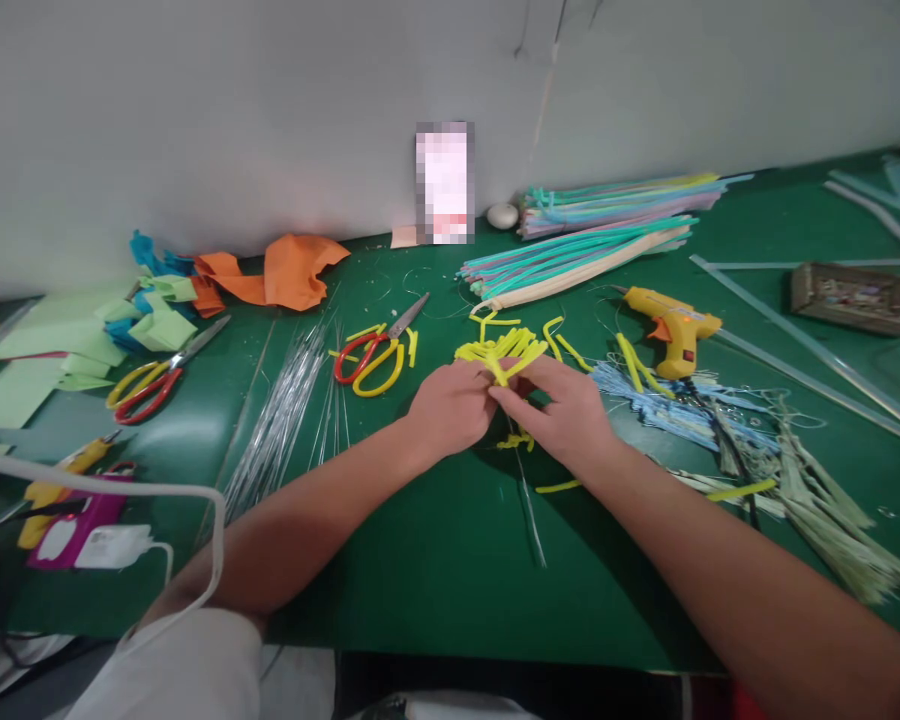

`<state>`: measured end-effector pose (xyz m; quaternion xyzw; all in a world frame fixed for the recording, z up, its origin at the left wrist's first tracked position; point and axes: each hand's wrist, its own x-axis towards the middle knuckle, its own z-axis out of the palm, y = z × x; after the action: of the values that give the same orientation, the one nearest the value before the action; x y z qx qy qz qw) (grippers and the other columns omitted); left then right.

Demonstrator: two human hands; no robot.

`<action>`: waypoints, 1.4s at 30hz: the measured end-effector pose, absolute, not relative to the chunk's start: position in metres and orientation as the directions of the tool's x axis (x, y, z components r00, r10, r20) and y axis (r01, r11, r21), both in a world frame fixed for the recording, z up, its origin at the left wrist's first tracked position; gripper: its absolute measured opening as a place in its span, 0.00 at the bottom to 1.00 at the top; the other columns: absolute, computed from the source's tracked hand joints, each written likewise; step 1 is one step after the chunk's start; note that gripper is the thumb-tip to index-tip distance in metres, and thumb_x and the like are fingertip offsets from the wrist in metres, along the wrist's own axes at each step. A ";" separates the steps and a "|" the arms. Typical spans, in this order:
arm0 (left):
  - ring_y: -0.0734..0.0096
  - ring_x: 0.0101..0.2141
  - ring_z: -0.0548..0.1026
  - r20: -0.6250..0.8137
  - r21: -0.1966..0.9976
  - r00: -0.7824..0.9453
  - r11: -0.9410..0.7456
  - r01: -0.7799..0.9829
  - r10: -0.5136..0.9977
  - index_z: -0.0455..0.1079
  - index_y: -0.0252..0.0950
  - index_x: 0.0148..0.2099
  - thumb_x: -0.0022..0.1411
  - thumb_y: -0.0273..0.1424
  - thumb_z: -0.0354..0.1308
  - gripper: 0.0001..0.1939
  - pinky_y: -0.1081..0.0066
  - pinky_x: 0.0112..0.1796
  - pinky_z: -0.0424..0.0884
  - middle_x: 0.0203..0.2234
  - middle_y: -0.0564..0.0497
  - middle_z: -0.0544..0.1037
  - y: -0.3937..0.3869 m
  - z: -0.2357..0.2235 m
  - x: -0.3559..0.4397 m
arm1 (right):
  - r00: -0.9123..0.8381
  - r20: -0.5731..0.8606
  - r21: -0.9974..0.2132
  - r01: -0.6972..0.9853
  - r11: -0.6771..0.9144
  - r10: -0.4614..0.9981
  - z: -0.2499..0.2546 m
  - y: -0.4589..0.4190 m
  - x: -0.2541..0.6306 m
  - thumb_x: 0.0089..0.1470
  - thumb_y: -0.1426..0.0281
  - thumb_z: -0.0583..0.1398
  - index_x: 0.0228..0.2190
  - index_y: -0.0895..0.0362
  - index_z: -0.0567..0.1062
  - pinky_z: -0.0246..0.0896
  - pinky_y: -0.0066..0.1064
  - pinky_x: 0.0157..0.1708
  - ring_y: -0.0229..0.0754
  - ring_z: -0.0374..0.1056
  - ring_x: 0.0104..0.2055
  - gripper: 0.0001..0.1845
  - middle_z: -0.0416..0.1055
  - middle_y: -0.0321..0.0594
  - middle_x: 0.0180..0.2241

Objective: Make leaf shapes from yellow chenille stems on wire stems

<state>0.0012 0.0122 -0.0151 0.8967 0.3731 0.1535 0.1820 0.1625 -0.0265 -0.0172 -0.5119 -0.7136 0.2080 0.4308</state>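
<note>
Both of my hands meet over the middle of the green table around a bunch of short yellow pipe cleaners (501, 352). My left hand (454, 405) is closed on the bunch from the left. From the right, my right hand (566, 405) pinches at it with thumb and fingers; the exact contact is partly hidden. A thin wire stem (531, 515) hangs below the hands, with more yellow bits just under them. Loose yellow pipe cleaner pieces (570, 352) lie around. Left of my hands rest red-and-yellow scissors (381, 358).
A yellow hot glue gun (675, 325) lies on the right near blue tassels (660, 410). Bundles of coloured pipe cleaners (577, 260) are at the back. Silver wires (281, 420), a second pair of scissors (169, 375) and a purple power strip (82, 520) are left. A white cable (120, 485) crosses there.
</note>
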 end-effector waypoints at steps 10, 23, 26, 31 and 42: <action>0.60 0.35 0.74 0.261 0.332 0.670 -0.717 0.613 0.695 0.72 0.30 0.39 0.66 0.38 0.47 0.17 0.61 0.37 0.71 0.32 0.42 0.76 0.004 -0.002 -0.008 | -0.042 0.365 -0.772 0.545 0.327 0.930 -0.016 -0.027 0.165 0.62 0.64 0.52 0.21 0.54 0.67 0.58 0.33 0.30 0.40 0.65 0.28 0.18 0.68 0.38 0.24; 0.79 0.23 0.66 0.157 0.971 0.410 -0.217 0.104 0.899 0.77 0.39 0.47 0.59 0.32 0.62 0.13 0.74 0.25 0.68 0.29 0.53 0.76 0.007 0.032 0.004 | -0.226 0.387 -0.761 0.470 0.448 0.894 -0.019 -0.029 0.162 0.64 0.65 0.50 0.29 0.54 0.67 0.56 0.31 0.30 0.39 0.62 0.29 0.13 0.65 0.36 0.26; 0.80 0.22 0.67 0.141 0.985 0.439 -0.172 0.031 0.887 0.77 0.37 0.44 0.55 0.30 0.64 0.13 0.75 0.25 0.68 0.26 0.54 0.74 0.007 0.032 0.003 | -0.258 0.381 -0.762 0.457 0.459 0.888 -0.020 -0.028 0.162 0.64 0.66 0.49 0.30 0.54 0.67 0.56 0.31 0.31 0.40 0.62 0.30 0.12 0.65 0.37 0.27; 0.81 0.22 0.71 0.078 0.995 0.387 -0.050 -0.082 0.919 0.70 0.35 0.50 0.52 0.27 0.65 0.21 0.74 0.26 0.71 0.29 0.55 0.73 0.008 0.026 0.005 | -0.273 0.338 -0.760 0.485 0.432 0.901 -0.019 -0.029 0.160 0.62 0.68 0.49 0.30 0.54 0.67 0.57 0.32 0.33 0.41 0.62 0.31 0.11 0.66 0.39 0.29; 0.82 0.16 0.69 -0.061 0.998 0.568 0.054 0.029 0.821 0.73 0.31 0.38 0.52 0.28 0.66 0.11 0.77 0.21 0.68 0.17 0.58 0.71 0.008 0.042 -0.003 | -0.315 0.407 -0.728 0.455 0.513 0.857 -0.018 -0.031 0.160 0.66 0.65 0.47 0.33 0.55 0.71 0.59 0.33 0.35 0.41 0.66 0.34 0.16 0.71 0.42 0.32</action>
<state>-0.0027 0.0081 0.0416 0.6137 0.3460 0.3102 0.6383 0.1604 -0.0313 -0.0185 -0.4254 -0.7715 0.2500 0.4018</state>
